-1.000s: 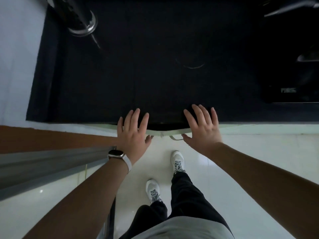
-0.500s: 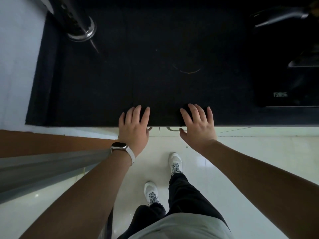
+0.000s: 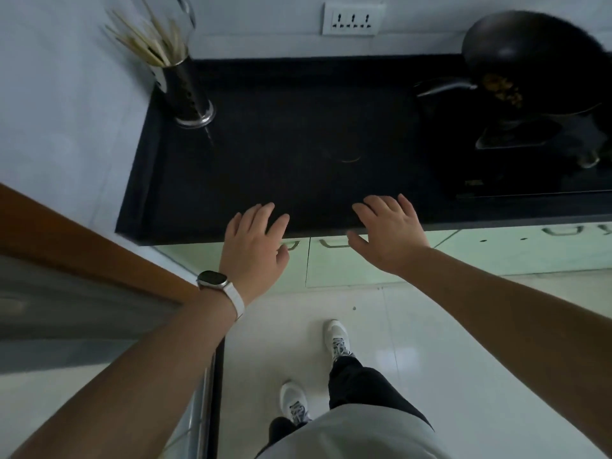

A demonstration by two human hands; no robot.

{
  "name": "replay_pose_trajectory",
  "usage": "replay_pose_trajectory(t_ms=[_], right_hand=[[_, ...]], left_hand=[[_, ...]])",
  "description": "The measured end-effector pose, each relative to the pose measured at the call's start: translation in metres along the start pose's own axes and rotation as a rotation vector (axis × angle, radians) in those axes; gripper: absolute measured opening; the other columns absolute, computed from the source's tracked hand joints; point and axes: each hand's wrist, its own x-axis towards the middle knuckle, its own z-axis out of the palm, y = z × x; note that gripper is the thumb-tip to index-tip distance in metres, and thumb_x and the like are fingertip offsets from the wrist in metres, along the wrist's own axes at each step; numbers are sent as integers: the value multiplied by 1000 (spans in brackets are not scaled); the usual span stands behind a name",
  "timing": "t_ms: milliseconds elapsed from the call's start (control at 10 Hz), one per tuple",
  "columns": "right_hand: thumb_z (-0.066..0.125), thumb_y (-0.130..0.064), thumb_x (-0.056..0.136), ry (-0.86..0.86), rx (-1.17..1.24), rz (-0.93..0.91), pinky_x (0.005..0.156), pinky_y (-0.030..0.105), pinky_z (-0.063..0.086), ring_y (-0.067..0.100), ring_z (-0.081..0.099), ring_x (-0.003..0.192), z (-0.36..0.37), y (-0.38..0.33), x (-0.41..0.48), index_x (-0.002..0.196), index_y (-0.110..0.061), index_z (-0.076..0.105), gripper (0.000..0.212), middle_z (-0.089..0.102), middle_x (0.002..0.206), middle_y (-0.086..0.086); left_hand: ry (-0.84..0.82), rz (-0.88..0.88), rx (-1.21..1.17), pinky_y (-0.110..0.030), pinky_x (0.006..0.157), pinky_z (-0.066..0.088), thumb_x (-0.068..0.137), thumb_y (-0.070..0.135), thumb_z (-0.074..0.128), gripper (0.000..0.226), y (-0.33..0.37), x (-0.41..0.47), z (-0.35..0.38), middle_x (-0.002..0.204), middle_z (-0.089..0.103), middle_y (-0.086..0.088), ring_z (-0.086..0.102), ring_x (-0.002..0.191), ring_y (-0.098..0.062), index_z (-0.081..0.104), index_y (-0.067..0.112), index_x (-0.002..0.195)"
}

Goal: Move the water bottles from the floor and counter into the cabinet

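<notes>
Cabinet doors (image 3: 334, 263) in pale green are sitting under the black counter (image 3: 298, 134), right in front of the person, and they are looking shut. Two small handles (image 3: 332, 243) are sitting side by side where the doors are meeting.

On the far left, a brown door frame (image 3: 82, 246) is running along the wall. At the back left corner of the counter, a metal cup (image 3: 185, 91) is standing up, holding a bunch of chopsticks (image 3: 142, 38).

The left hand (image 3: 253, 250), with a watch (image 3: 213, 279) on a white band at its wrist, is reaching out over the front edge of the counter. Its fingers are lying straight and spread apart, holding nothing, and its thumb is sitting just beside the left handle. The right hand (image 3: 390, 233) is reaching out near it in the same way, fingers apart, holding nothing. I cannot tell if either hand is touching the counter.

A white wall socket (image 3: 353, 18) is sitting on the wall behind the counter. On the right, a black pan (image 3: 536, 61) is resting on a dark stove (image 3: 513, 167).

Down below, two white shoes (image 3: 337, 336) are standing on the shiny white floor (image 3: 463, 342).
</notes>
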Motion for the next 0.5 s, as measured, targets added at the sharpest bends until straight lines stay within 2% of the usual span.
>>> replay_pose_trajectory(t_ms=[100, 200, 500], right_hand=[[39, -53, 95, 49, 4, 4, 118, 48, 16, 25, 37, 136, -34, -3, -20, 142, -22, 44, 57, 46, 143, 1], [43, -54, 94, 134, 12, -11, 116, 47, 22, 25, 39, 135, -72, -3, -40, 140, -22, 47, 57, 48, 143, 2], [38, -58, 94, 237, -11, -97, 115, 43, 25, 23, 31, 141, -151, 28, -89, 146, -27, 40, 61, 39, 151, -1]], left_hand=[[88, 48, 1, -58, 109, 38, 87, 24, 70, 48, 4, -5, -28, 140, 56, -16, 50, 132, -38, 63, 13, 133], [135, 96, 16, -57, 110, 37, 89, 28, 68, 49, 15, -6, -61, 143, 54, -16, 48, 135, -37, 61, 14, 136], [261, 117, 43, -54, 107, 41, 91, 36, 66, 53, 72, -20, -139, 142, 55, -15, 50, 133, -36, 58, 16, 139]])
